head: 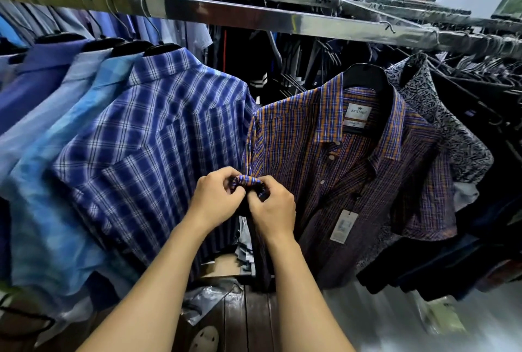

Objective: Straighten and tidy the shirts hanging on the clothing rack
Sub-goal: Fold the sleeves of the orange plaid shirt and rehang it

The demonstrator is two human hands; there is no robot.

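- My left hand (pixel 217 196) and right hand (pixel 272 207) meet almost knuckle to knuckle in the middle of my view. The fingers of both are curled in, pinching the bunched sleeve cuff (pixel 248 180) of the orange-and-blue check shirt (pixel 353 171).
- The cuff sits at 12 o'clock of my fingertips, in their grip. Its rolled edge runs 9 to 3 between the two hands, and the sleeve itself climbs toward 12, up to the shoulder.
- The shirt's body hangs at 2 o'clock from my hands on a black hanger (pixel 365 76), front toward me. A paper tag (pixel 343 226) dangles at about 4.
- My right hand is nearer the shirt's body. My left is nearer the blue plaid shirt (pixel 158 139) at 10 o'clock, which hangs close against the sleeve.
- The rail (pixel 254 17) crosses overhead at 12.
- My forearms rise from 6 and 7 o'clock and converge, wrists bent slightly inward.
- I judge the cuff wants drawing flat toward 6, along the sleeve's line.
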